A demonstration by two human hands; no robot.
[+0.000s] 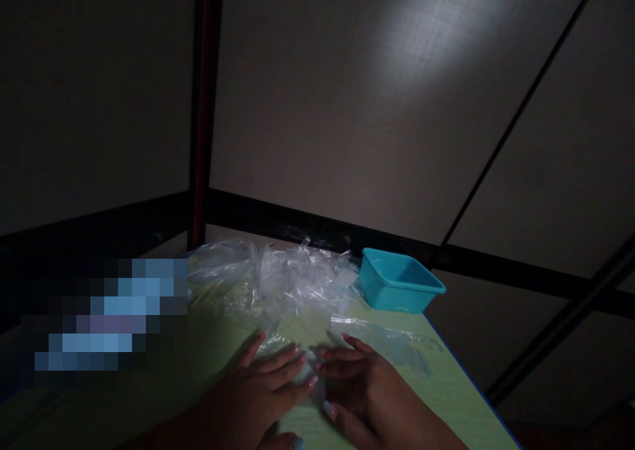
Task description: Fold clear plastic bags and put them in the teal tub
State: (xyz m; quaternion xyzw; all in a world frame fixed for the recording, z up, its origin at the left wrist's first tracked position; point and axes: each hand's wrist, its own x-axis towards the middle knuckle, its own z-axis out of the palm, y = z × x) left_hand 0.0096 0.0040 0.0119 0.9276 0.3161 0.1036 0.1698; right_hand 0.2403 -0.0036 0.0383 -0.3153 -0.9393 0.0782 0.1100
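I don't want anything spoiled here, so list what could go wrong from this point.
The turquoise tub stands near the edge of the table; a bump might knock it off.
The loose clear plastic pile could slide or tangle.
The clear plastic piece by the left hand and right hand might crease.

Left hand [265, 390] palm down, fingers [282, 374] spread; right hand [374, 387] angled inward, fingers extended.
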